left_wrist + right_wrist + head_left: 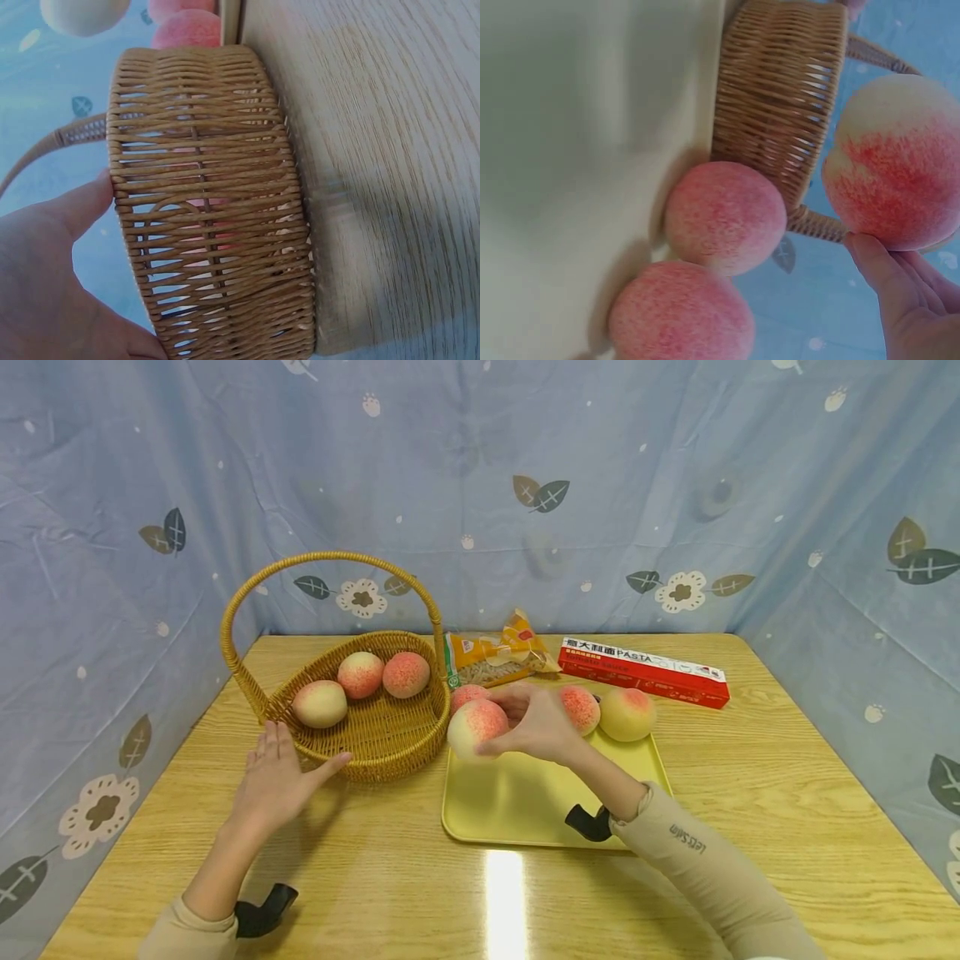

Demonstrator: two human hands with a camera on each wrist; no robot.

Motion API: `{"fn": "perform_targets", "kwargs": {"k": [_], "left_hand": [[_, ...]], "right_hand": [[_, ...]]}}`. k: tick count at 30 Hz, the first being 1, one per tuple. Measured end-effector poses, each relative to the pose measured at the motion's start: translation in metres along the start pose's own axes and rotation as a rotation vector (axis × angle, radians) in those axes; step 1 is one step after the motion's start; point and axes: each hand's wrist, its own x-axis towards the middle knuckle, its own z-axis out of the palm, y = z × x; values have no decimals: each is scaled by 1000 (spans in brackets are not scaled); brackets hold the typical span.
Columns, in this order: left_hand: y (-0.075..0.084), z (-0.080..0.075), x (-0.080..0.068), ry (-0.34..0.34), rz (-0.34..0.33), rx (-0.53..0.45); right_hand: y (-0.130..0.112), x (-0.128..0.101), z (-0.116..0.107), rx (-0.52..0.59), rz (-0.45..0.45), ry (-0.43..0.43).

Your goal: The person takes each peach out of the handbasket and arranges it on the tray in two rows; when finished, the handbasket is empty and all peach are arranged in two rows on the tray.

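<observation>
My right hand (536, 724) grips a pink-and-cream peach (477, 728) above the left part of a yellow tray (510, 810). In the right wrist view that peach (900, 165) is raised off the tray, fingers and thumb at its side. My left hand (273, 777) rests at the near left rim of a wicker basket (390, 764), thumb and fingers spread and straight. The left wrist view shows the thumb touching the basket's rim (116, 180). Inside the basket lie three peaches, one pale (320, 704) and two redder. More peaches (628, 715) lie along the tray's far side.
Behind the tray lie a bag of pasta (495, 652) and a red pasta box (643, 672). The basket's tall arched handle (330, 557) rises over its opening. A blue patterned curtain (480, 485) encloses the wooden table (375, 893) at the back and sides.
</observation>
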Motion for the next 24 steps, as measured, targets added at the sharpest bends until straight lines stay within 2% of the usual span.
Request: {"fn": "perform_targets", "kwargs": {"k": [7,24], "left_hand": [[0,0,0,-1,-3,-1],[-1,2,0,8,-7,-20]], "right_hand": [[6,-1,2,-63,54,-25],[27,-2,14,-191,98,-91]]}}
